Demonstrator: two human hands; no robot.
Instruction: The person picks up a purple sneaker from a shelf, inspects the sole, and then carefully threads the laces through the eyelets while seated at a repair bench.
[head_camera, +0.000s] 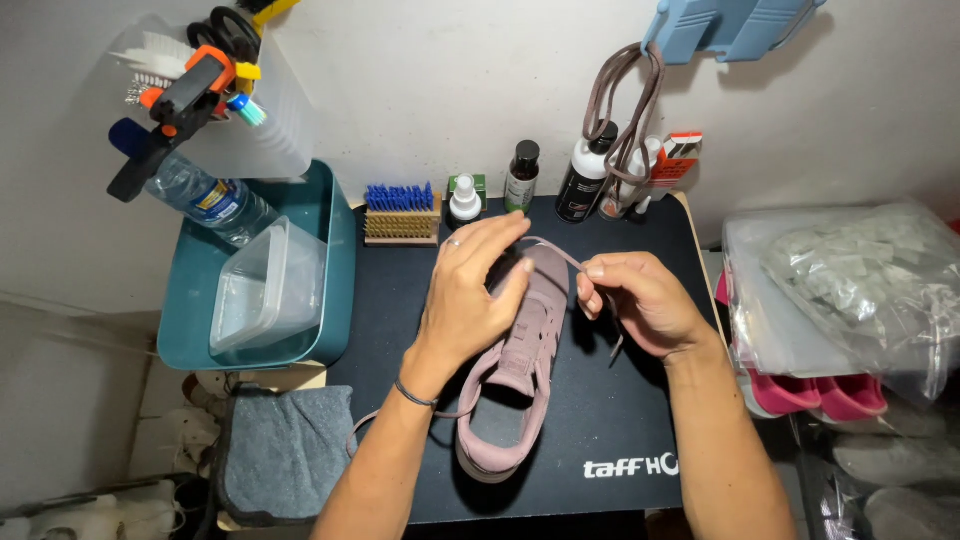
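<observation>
**Both hands on the lace of a mauve shoe at mid-table**

A mauve shoe (520, 365) lies on the black table (620, 420), heel toward the person and toe toward the wall. It is taken here as the landmark.

Left hand (468, 295): laid over the front of the shoe, fingers curled downward onto the lacing area, a ring on one finger and a dark band at the wrist. The fingertips pinch the lace (562, 255) near the toe end; the exact contact is partly hidden by the hand itself.

Right hand (640, 300): just right of the shoe, thumb and forefinger closed on the same lace, which runs taut from the shoe's toe to this grip. A loose end hangs below the fingers.

Behind the shoe, along the wall: a wooden brush with blue bristles (401, 212), a small white spray bottle (464, 200), a dark bottle (520, 172) and a black bottle with white cap (585, 175). A bundle of brown laces (628, 110) hangs from a blue wall hook (730, 25) above them.

Left of the shoe: a teal tub (335, 260) holding a clear plastic container (265, 290) and a water bottle (205, 200). Nearer the person on that side, a grey cloth (285, 450).

Right of the shoe, off the table: clear plastic bags (850, 280) over pink shoes (815, 395).
</observation>
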